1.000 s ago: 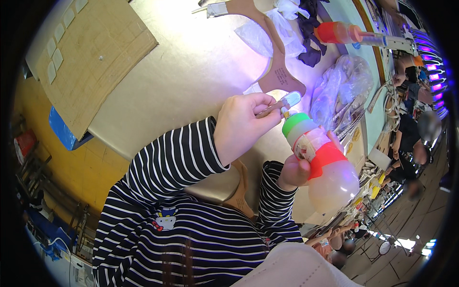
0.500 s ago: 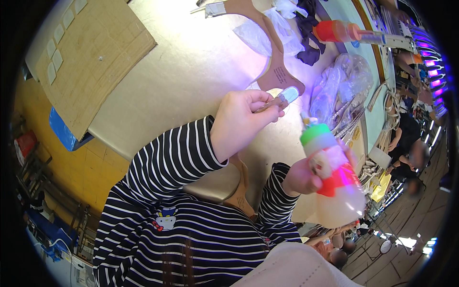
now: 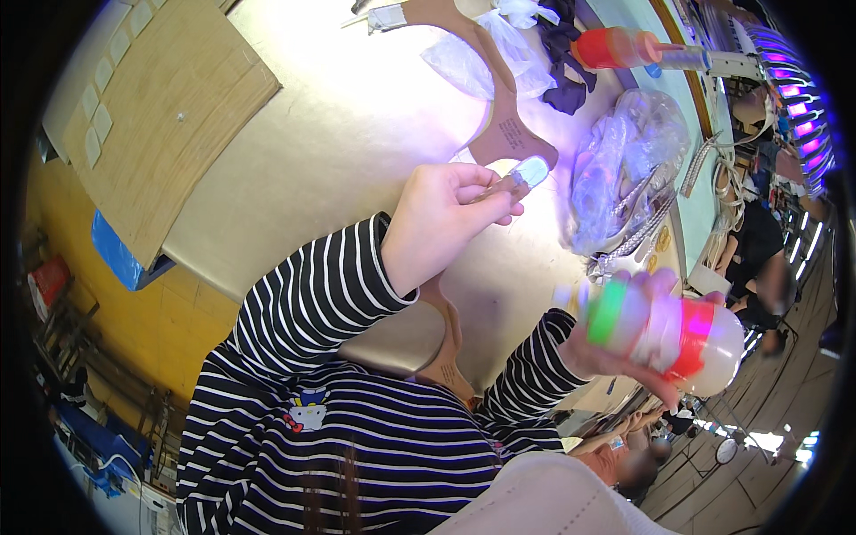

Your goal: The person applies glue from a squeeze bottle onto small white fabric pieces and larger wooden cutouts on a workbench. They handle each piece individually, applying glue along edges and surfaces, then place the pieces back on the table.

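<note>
My left hand (image 3: 450,223) is raised over the tabletop and pinches a small brown piece with a pale, glossy tip (image 3: 526,172) between thumb and fingers. My right hand (image 3: 615,357) is lower and to the right, wrapped around a whitish squeeze bottle (image 3: 664,334) with a green band near its nozzle and a red band further back. The bottle lies nearly level, nozzle pointing left, a clear gap away from the small piece. Both sleeves are black-and-white striped.
On the pale table (image 3: 357,134) lie a brown cut-out shape (image 3: 499,107), crumpled clear plastic bags (image 3: 624,169), dark cloth (image 3: 571,62) and another red-banded bottle (image 3: 624,49). A cardboard sheet (image 3: 169,116) sits at the left. Other people (image 3: 758,259) are at the right.
My right hand has carried the bottle away from the small piece, down and to the right, tipping it from upright to nearly level. My left hand has stayed about where it was.
</note>
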Tool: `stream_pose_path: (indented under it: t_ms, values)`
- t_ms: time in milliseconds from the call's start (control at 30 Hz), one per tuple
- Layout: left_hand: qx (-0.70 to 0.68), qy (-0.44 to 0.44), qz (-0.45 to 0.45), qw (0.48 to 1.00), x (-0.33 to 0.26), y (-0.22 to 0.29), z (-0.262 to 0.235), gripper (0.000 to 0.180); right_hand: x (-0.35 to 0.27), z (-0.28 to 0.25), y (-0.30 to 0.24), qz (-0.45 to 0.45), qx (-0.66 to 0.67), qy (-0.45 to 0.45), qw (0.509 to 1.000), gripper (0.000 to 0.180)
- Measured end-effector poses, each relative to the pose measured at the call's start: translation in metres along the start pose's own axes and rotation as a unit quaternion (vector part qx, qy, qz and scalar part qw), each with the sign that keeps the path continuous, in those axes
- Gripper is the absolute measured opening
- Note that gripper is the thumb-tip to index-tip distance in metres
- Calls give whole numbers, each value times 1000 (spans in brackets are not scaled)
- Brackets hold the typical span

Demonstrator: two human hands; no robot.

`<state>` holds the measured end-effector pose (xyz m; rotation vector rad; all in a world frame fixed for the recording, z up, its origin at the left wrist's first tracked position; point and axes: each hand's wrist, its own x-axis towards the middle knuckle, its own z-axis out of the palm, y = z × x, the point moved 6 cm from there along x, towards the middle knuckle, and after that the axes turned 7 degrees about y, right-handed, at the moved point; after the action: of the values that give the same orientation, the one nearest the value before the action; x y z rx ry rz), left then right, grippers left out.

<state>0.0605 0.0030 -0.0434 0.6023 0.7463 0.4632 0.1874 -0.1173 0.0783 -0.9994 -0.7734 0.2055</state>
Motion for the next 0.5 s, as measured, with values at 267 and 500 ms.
stream_pose_path:
  t_ms: [267, 500]
  values:
    - [-13, 6, 8, 1000, -1, 0, 0, 24, 3, -5, -3, -14, -403, 122, 907, 84]
    - [14, -7, 1, 1000, -2, 2, 0, 25, -5, -19, 8, 87, -323, 149, 930, 93]
